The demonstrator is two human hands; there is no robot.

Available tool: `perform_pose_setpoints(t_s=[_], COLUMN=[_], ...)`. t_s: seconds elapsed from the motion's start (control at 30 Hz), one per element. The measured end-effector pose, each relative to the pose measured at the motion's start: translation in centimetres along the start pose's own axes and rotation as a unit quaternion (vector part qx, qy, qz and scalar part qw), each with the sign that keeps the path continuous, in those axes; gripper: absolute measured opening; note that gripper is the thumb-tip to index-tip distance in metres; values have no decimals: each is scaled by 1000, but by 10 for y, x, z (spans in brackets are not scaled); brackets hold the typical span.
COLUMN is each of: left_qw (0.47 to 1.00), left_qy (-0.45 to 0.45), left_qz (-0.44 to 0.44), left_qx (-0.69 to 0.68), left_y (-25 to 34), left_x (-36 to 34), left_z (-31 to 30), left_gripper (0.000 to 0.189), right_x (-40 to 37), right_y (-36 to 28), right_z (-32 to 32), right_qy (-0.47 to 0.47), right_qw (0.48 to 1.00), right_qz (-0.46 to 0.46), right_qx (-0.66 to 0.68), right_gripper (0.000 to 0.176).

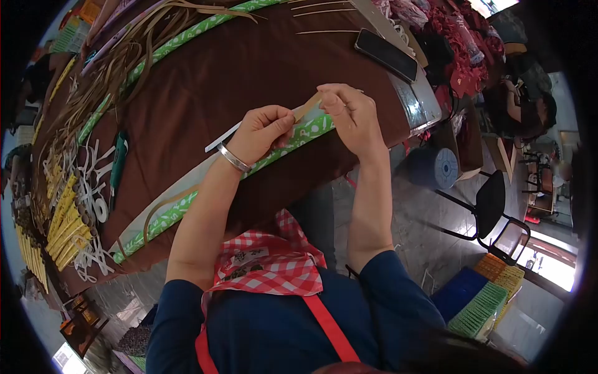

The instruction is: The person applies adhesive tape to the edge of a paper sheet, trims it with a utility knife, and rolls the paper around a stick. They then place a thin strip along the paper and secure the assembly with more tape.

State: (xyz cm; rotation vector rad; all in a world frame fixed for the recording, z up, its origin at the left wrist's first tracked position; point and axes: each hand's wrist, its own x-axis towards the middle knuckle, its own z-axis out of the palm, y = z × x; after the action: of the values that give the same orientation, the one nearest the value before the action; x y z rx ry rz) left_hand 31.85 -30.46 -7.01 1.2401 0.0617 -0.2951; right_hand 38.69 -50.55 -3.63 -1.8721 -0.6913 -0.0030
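A narrow tan strip (305,110) runs between my two hands above a long green printed sheet (179,208) with a pale back. My left hand (269,129), with a silver bangle at the wrist, pinches the strip between thumb and fingers. My right hand (350,112) has its fingers curled at the strip's far end, over the upper right part of the green sheet. Another length of the strip loops loosely over the sheet at lower left. Beside my left hand lies a thin white strip (222,138), partly hidden.
A brown cloth (205,81) covers the table. A green printed roll (180,38) and bundled tan strips (146,50) lie at the back left. Yellow rolls (65,218) and a green-handled tool (119,162) are at left. A black phone (386,55) rests at right.
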Motion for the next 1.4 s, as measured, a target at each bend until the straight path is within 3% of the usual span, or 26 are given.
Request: perform_pose_setpoints(t_s=[0.13, 0.2, 0.3, 0.67, 0.8, 0.87, 0.97, 1.07, 1.1, 1.4], left_qw=[999, 999, 999, 995, 995, 991, 989, 987, 986, 984], left_qy=[-9, -9, -16, -51, -47, 1, 16, 24, 26, 2], left_qz=[30, 42, 36, 4, 22, 51, 114, 131, 144, 151], left_qx=[29, 32, 22, 91, 79, 128, 96, 86, 77, -97], left_y=[-2, 0, 4, 20, 13, 10, 1, 2, 1, -3], left_x=[0, -3, -4, -6, -6, -7, -4, -5, -4, -5], left_z=[2, 4, 6, 3, 6, 8, 6, 5, 3, -2], left_gripper=[16, 16, 14, 18, 16, 14, 12, 10, 10, 11], right_x=[-4, -4, -9, -27, -34, -40, -51, -58, -61, -73], right_y=[-16, -15, -18, 4, 1, -9, -33, -42, -42, -47], right_z=[1, 0, -1, -25, -33, -35, -40, -39, -38, -35], right_qy=[9, -1, 42, 140, 123, 116, 44, -10, -22, -113], right_qw=[999, 995, 990, 988, 988, 987, 981, 972, 967, 955], right_qz=[-21, -82, -127, -9, -31, -57, -170, -222, -237, -231], right_qx=[30, -54, -54, -64, -90, -96, -81, -75, -86, -145], right_gripper=[18, 12, 9, 9, 7, 3, 15, 13, 25, 29])
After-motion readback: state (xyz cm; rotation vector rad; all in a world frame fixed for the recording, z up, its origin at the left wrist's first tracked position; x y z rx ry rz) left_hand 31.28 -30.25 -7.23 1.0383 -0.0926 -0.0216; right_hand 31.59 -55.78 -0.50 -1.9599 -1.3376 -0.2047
